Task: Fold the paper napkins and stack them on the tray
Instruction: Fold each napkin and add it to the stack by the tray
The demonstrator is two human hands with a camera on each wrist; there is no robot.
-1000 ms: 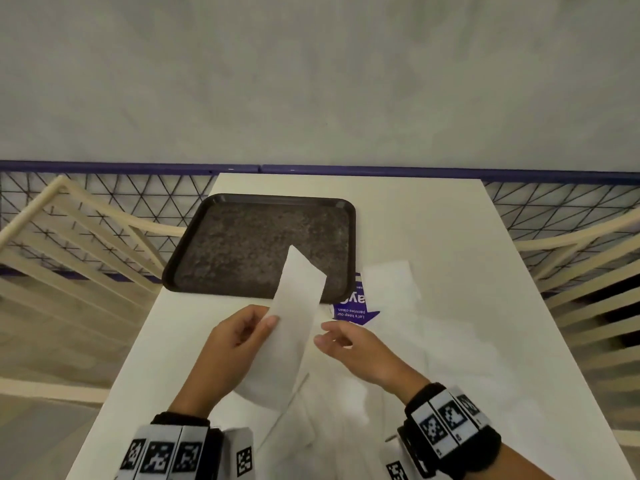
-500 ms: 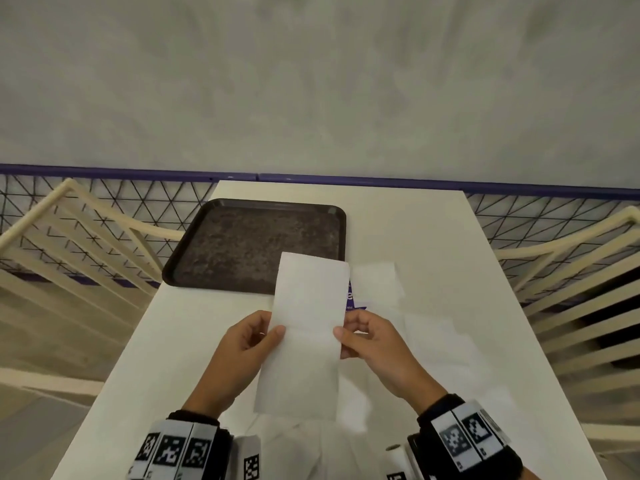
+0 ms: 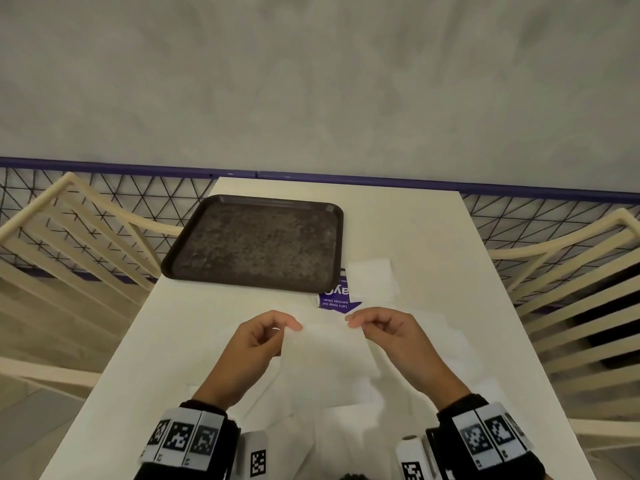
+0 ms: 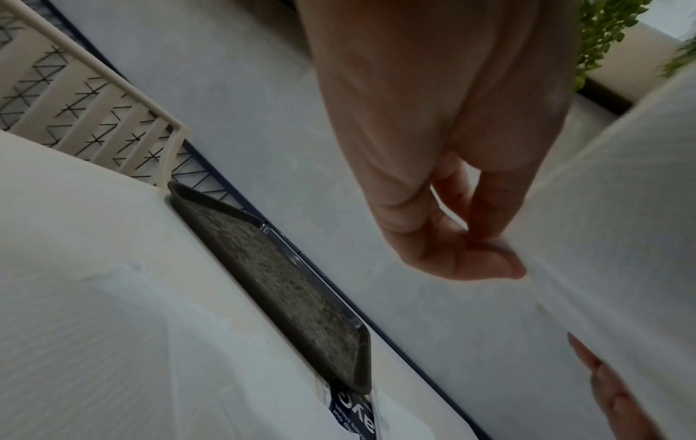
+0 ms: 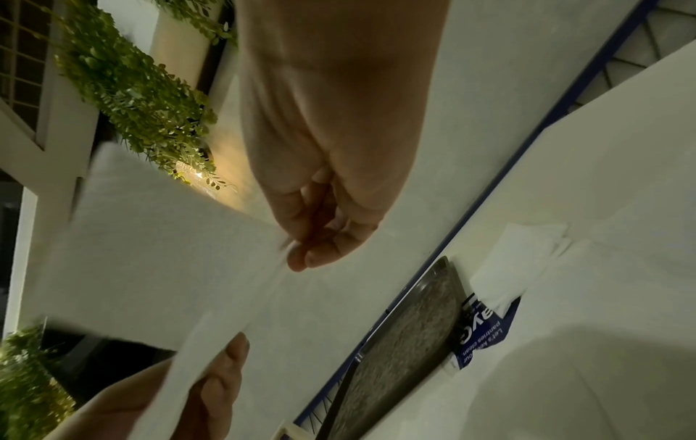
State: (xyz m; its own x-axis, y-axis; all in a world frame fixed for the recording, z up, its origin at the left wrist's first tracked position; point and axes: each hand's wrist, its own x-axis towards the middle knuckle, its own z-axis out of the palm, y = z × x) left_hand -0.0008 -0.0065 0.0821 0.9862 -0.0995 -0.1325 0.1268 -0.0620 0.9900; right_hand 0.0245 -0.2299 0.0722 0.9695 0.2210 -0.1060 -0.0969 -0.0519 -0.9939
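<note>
I hold a white paper napkin (image 3: 327, 355) over the table between both hands. My left hand (image 3: 277, 329) pinches its far left corner and my right hand (image 3: 362, 323) pinches its far right corner. In the left wrist view the left thumb and fingers (image 4: 485, 253) nip the napkin's edge (image 4: 610, 208). The right wrist view shows my right fingers (image 5: 316, 253) pinching the napkin (image 5: 150, 244). The dark tray (image 3: 256, 244) lies bare at the far left of the table, beyond my hands. More white napkins (image 3: 346, 434) lie spread on the table under my hands.
A folded white napkin (image 3: 372, 280) lies right of the tray, over a purple printed leaflet (image 3: 336, 297). Cream slatted chair backs (image 3: 69, 237) stand on both sides of the white table (image 3: 415, 230). A purple rail and wire mesh (image 3: 519, 188) run along the far edge.
The napkin hung as a long upright strip, held at its sides. Now it is shorter and lower, with both hands pinching its far corners, closer to the table.
</note>
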